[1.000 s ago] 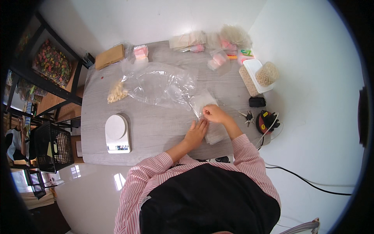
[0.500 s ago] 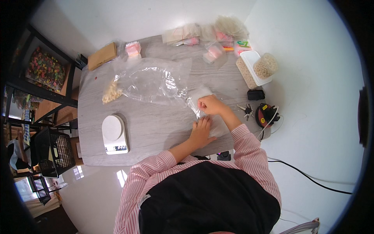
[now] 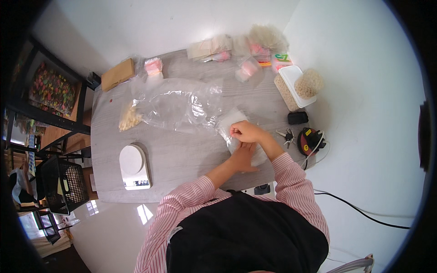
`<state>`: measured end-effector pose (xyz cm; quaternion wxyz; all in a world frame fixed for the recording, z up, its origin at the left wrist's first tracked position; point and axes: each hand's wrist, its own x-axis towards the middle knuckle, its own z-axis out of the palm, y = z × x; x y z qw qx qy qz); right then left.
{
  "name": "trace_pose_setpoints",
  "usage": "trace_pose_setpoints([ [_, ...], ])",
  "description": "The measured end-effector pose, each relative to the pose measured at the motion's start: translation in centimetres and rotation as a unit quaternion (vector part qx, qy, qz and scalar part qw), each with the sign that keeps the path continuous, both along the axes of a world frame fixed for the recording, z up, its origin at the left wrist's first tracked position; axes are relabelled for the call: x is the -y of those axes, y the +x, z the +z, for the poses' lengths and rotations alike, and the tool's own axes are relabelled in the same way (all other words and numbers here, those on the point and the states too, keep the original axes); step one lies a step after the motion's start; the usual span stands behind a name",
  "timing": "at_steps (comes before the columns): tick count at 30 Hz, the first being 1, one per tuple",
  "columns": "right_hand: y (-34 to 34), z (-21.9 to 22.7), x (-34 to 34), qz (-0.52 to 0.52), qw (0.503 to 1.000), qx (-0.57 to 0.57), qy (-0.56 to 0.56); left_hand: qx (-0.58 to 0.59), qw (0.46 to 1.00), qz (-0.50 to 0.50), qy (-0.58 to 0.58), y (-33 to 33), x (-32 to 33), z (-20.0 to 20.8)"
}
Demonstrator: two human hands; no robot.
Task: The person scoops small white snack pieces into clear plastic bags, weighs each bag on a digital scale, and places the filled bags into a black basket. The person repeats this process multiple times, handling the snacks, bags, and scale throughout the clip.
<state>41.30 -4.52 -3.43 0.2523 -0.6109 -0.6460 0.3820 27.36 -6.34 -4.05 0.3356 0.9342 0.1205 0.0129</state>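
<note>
Close to the front of the grey, wood-look desk (image 3: 182,157), the bare left hand (image 3: 242,158) has its fingers stretched over thin, clear plastic bags (image 3: 230,120). It has just slid right, partly under the bare right hand (image 3: 247,132), so both work close together. The right fingers curl; I cannot tell if they pinch anything. Beyond lies a big, shiny, clear bag (image 3: 175,102).

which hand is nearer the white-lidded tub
Right: in the picture, the right hand is below and left of the white-lidded tub; the left hand is lower down, so farther.
</note>
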Motion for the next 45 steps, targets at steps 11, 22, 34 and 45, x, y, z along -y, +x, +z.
trace_pose_setpoints([
  [11, 0.7, -1.0, 0.2, -0.054, 0.995, -0.021, 0.085, 0.096, 0.993, -0.066, -0.025, 0.2, 0.4, -3.9],
  [22, 7.4, -2.5, -9.5, -0.533, 0.764, 0.253, 0.262, 0.1, 0.99, -0.098, 0.019, -0.4, -0.5, -0.3],
  [34, 11.3, -1.6, -6.6, -0.296, 0.822, 0.456, 0.169, 0.237, 0.951, 0.133, -0.144, -5.5, -5.7, 6.5],
  [45, 9.5, 4.1, -5.9, -0.408, 0.776, 0.182, 0.445, 0.196, 0.925, 0.247, -0.212, -12.6, -7.0, 7.8],
])
